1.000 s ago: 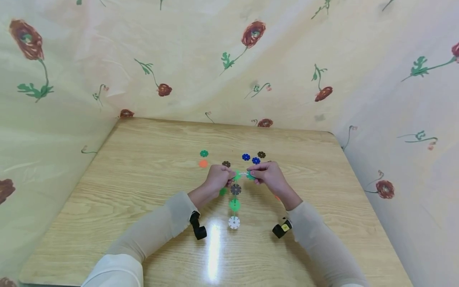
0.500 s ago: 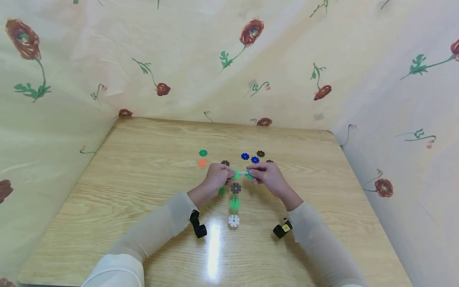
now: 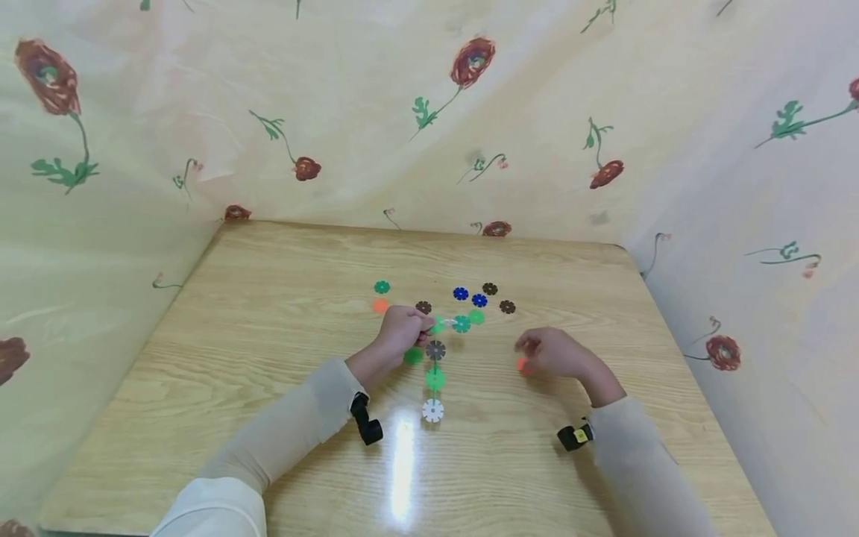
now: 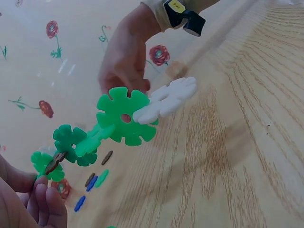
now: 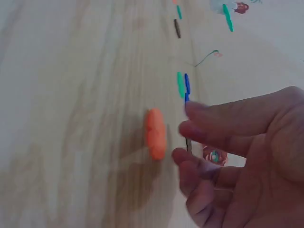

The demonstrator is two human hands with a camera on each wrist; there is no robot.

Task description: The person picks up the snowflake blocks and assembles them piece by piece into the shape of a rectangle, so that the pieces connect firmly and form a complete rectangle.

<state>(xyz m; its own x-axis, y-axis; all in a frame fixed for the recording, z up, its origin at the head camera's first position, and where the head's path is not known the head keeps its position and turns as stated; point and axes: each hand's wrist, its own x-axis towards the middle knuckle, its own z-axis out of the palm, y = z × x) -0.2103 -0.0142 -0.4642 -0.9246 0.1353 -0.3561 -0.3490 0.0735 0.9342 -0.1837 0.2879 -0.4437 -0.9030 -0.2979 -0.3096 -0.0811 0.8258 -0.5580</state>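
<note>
Fingers [image 5: 209, 137] of the right hand [image 3: 560, 352] spread loosely just beside the orange disc [image 3: 521, 364] on the tabletop [image 3: 268, 335]; left hand [image 3: 399, 334] pinches the disc chain [image 3: 435, 350]. Best pinch that disc by its edges, chain held steady.

Bright, even light all round, and a long white glare streak sits on the tabletop [image 3: 400, 477] near its front edge. Shadows stay soft. The head view bends at its edges. The right wrist view is hazy, with the right hand [image 5: 247, 156] blurred.
</note>
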